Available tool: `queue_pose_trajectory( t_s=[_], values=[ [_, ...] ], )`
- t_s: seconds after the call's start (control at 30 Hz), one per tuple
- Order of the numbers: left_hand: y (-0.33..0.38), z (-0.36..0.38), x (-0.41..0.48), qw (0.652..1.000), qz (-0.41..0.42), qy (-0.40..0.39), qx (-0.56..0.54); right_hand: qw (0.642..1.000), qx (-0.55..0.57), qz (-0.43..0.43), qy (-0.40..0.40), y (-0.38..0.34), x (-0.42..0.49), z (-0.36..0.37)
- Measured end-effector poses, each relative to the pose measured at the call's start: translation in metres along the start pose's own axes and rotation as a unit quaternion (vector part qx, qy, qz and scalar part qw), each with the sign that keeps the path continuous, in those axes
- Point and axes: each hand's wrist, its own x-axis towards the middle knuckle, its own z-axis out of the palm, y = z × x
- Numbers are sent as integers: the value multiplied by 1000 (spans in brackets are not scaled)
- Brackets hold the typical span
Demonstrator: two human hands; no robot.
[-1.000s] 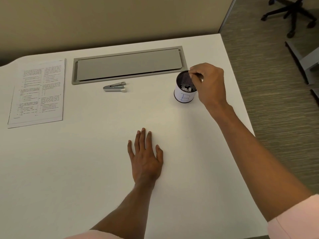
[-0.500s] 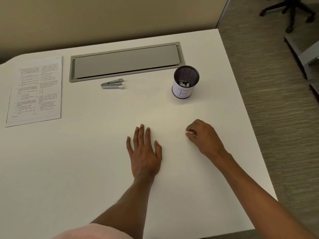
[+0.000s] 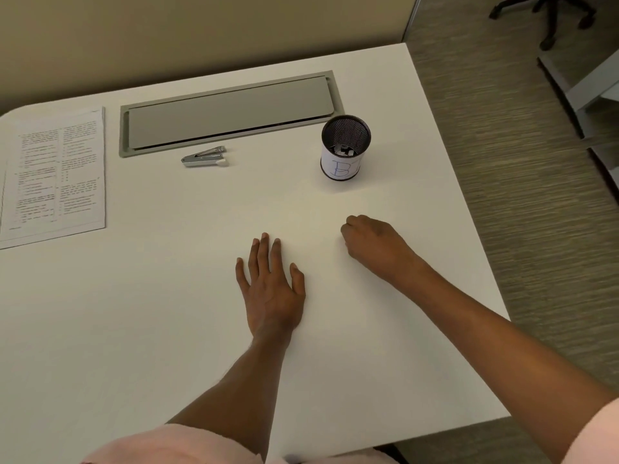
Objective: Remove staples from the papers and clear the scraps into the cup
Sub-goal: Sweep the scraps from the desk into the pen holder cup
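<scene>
A black mesh cup (image 3: 345, 147) with a white label stands upright on the white desk (image 3: 167, 313), scraps lying in its bottom. A printed stack of papers (image 3: 55, 175) lies flat at the far left. The metal staple remover (image 3: 205, 157) rests between papers and cup, below the grey panel. My left hand (image 3: 269, 284) lies flat on the desk, palm down, fingers apart, holding nothing. My right hand (image 3: 373, 244) rests on the desk a short way below the cup, fingers curled in; nothing shows in it.
A grey recessed cable panel (image 3: 227, 112) runs along the desk's back. The desk's right edge drops to striped carpet (image 3: 522, 195). An office chair base (image 3: 549, 18) and part of another white desk (image 3: 586, 85) stand at the far right.
My right hand has left the cup's rim and come back down onto the desk near the left hand. The left hand stayed flat in place.
</scene>
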Motion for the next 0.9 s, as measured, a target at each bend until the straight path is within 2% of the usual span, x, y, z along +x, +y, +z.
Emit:
queue_pose_trajectory(
  t_s=[0.3, 0.37, 0.47, 0.53, 0.63, 0.8, 0.9],
  values=[
    [0, 0, 0, 1000, 0, 0, 0, 994, 12, 11, -110, -3, 14, -9],
    [0, 0, 0, 1000, 1, -2, 0, 987, 112, 66, -98, 5, 11, -10],
    [1, 0, 1, 1000, -2, -5, -1, 930, 323, 177, -7, 26, 5, -11],
    [0, 0, 1, 1000, -5, -7, 0, 900, 384, 206, 16, 35, -1, -12],
    [0, 1, 1, 1000, -4, -6, 3, 903, 395, 166, -1, 37, -5, -12],
    [0, 1, 1, 1000, -5, -5, 6, 950, 310, 27, -27, 39, -2, 0],
    [0, 1, 1, 1000, -5, -5, 6, 962, 271, -17, -30, 37, 2, 3]
  ],
)
